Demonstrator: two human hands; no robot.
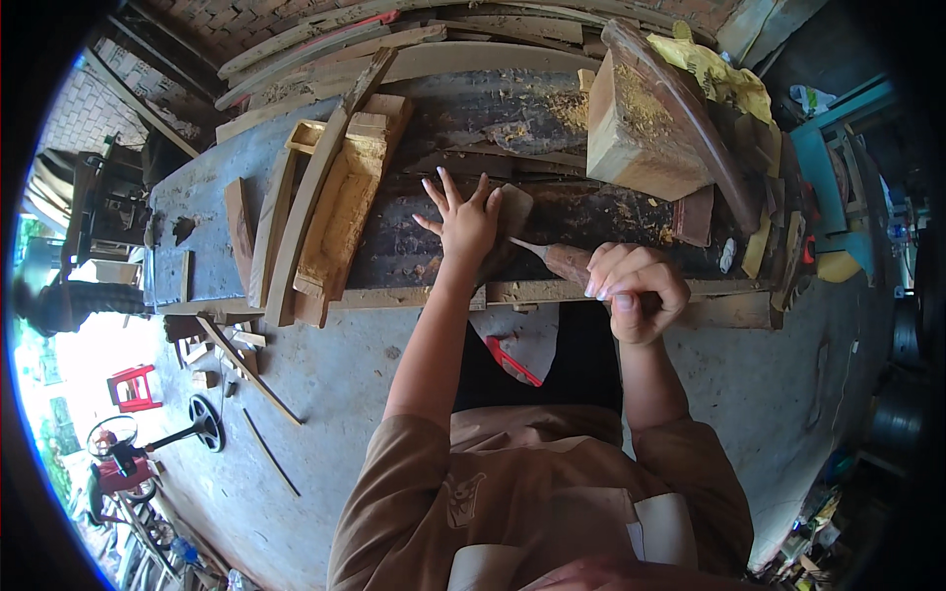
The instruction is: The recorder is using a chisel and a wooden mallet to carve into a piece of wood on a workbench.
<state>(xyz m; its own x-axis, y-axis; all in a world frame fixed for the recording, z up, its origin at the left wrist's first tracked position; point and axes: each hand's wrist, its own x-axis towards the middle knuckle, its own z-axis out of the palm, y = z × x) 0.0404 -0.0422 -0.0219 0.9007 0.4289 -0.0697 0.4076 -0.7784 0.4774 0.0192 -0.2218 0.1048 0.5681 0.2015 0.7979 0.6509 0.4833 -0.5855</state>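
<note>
My left hand [466,225] is over the dark workbench [394,231] with its fingers spread, thumb beside a small greyish-brown block [514,209]. Nothing shows in its grasp. To the right, my right hand [641,288] is closed, its fingers curled at the end of a wood-handled tool [568,262]. A narrow metal blade runs from the handle toward the block and my left hand; its exact kind is hard to tell. The tool lies near the bench's front edge.
On the left of the bench are long boards [320,202] and a hollowed yellowish wood piece [347,197]. A large wood block [641,138] with sawdust stands at the right, a dark plank [690,123] leaning over it. A red stool [135,388] stands on the floor.
</note>
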